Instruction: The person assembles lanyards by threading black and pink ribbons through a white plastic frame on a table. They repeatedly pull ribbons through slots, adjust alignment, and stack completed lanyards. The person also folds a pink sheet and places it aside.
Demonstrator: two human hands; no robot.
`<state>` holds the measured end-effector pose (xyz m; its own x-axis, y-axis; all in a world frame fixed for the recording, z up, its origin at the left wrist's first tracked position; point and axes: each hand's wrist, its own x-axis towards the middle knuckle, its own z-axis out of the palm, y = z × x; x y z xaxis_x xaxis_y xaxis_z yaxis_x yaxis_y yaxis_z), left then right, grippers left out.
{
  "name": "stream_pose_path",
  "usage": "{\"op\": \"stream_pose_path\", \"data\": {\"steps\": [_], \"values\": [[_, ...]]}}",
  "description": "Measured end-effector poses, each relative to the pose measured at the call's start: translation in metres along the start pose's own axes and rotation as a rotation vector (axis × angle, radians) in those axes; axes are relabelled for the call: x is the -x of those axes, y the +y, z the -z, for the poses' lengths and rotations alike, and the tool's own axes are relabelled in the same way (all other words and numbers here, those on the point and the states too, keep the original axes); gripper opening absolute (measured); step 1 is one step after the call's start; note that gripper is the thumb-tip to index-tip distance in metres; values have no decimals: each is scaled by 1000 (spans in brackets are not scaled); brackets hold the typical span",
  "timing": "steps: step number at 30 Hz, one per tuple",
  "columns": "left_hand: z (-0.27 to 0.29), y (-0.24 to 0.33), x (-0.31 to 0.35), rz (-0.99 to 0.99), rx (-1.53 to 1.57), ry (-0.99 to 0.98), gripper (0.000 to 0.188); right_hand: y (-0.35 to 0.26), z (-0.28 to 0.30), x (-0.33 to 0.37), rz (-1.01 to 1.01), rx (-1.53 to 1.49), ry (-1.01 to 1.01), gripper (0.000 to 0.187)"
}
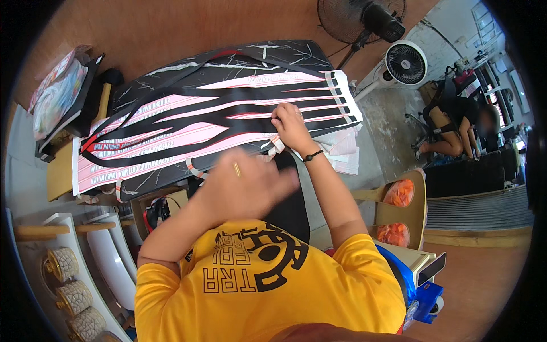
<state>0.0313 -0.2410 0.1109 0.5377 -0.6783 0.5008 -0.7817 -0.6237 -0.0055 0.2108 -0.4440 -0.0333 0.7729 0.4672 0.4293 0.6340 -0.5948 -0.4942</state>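
A long pink-and-white printed sheet [99, 170] lies across a black marble-patterned table [302, 54]. Several black ribbons [199, 91] run lengthwise over it, some flat, others looped and bulging, with red showing at the left end. My right hand [293, 125], a dark bracelet at its wrist, rests on the sheet's right half; its curled fingers pinch a black ribbon. Nearer to my body, my left hand [242, 182] is raised in front of the table's near edge. Motion smears its fingers, so its grip cannot be made out.
A mallet-like tool [105, 97] and a plastic bag [57, 100] are at the table's left. Two fans stand behind, one white [405, 64]. A chair [419, 208] with orange-filled containers is at right. Patterned pots [74, 296] stand lower left. Another person [456, 122] sits at far right.
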Motion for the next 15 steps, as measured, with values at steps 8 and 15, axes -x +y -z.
{"op": "stream_pose_path", "data": {"steps": [8,15], "values": [[-124,-116,11,926,14,-328,69,-4,19,6,105,-131,-44,46],[-122,-131,54,952,-34,-420,71,-21,32,34,112,-63,-130,64]]}}
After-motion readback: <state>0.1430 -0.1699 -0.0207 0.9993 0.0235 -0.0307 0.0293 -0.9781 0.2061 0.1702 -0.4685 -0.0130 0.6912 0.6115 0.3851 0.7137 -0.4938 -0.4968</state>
